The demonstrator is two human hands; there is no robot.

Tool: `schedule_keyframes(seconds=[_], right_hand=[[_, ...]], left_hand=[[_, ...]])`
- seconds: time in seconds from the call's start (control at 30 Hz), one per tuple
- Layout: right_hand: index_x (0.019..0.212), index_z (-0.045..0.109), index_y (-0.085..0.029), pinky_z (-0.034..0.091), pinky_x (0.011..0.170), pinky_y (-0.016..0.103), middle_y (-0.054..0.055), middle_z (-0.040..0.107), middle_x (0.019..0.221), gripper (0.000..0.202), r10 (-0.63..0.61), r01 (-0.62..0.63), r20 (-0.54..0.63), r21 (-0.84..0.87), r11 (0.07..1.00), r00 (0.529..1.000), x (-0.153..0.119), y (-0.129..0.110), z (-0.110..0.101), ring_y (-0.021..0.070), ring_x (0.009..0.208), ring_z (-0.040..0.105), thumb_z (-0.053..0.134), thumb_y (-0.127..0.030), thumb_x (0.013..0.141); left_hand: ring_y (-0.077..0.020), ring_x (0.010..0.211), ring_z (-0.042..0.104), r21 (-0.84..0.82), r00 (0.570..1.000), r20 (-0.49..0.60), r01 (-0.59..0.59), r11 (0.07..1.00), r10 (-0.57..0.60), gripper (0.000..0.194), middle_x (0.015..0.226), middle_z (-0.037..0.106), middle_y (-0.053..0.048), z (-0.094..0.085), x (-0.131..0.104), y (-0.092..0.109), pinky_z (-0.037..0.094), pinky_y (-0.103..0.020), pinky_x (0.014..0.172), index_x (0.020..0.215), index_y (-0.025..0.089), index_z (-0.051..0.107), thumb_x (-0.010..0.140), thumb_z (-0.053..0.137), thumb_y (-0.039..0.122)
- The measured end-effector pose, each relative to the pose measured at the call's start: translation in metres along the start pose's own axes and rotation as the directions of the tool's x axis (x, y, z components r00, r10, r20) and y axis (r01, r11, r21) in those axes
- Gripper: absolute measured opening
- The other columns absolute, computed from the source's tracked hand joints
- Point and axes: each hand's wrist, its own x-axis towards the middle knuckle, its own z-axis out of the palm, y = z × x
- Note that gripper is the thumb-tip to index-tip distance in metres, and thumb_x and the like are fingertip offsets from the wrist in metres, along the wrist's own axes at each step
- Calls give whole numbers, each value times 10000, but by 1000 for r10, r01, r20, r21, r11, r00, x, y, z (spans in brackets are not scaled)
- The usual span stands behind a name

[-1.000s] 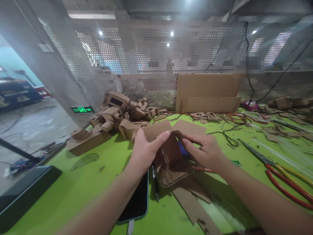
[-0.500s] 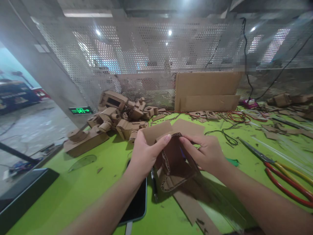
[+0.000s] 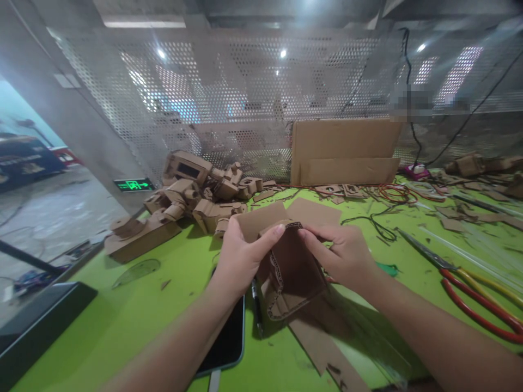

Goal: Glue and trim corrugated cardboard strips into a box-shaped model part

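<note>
Between my hands is a folded cardboard piece (image 3: 300, 267), shaped like an open-ended box, with its corrugated cut edge facing me. My left hand (image 3: 243, 253) grips its upper left side, thumb on the top edge. Opposite, my right hand (image 3: 345, 250) pinches the upper right corner between thumb and fingers; some fingertips are hidden behind the cardboard. A black pen (image 3: 257, 307) and a dark phone (image 3: 224, 337) lie under my left forearm. Below the folded piece rests a flat cardboard strip (image 3: 322, 348).
Red-and-yellow-handled scissors (image 3: 461, 277) lie at the right, beside clear strips and cardboard scraps. Cardboard models (image 3: 188, 190) are piled at the back left. A cardboard panel (image 3: 347, 144) leans on the perforated screen. Coiled wires (image 3: 394, 193) and a black cable (image 3: 379, 223) lie behind my right hand.
The gap along the folded piece's right side has closed, and the blue patch seen through it is now out of sight. Both hands keep nearly the same grip.
</note>
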Motion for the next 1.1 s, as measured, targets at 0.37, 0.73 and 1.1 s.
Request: schedule_keyframes(seconds=[0.37,0.73,1.1], right_hand=[[1103,866,-221,576,664,275,10,857,906,305,56,-56,-1,31,998,998,1,2,1,211,764,792,626,-389,1015],[1091,849,-203,622,797,329,56,858,956,302,50,-50,-27,-17,999,998,4,5,3,238,828,805,661,-417,991],[1119,819,-184,611,943,358,86,834,1133,383,60,-56,-26,135,989,998,19,15,-16,237,1033,788,542,-445,1070]], left_hand=[[-336,1095,745,-30,998,-66,6,1000,-8,663,1191,764,-144,8,-5,5,612,-480,939,1195,192,604,697,955,454],[-347,1064,758,-18,992,-115,48,999,-49,668,1140,776,-139,13,-5,11,620,-504,922,1185,178,612,685,961,450],[-339,1171,741,-150,1000,-23,0,989,-3,634,1291,751,-169,0,12,8,605,-490,1014,1251,168,608,751,936,377]])
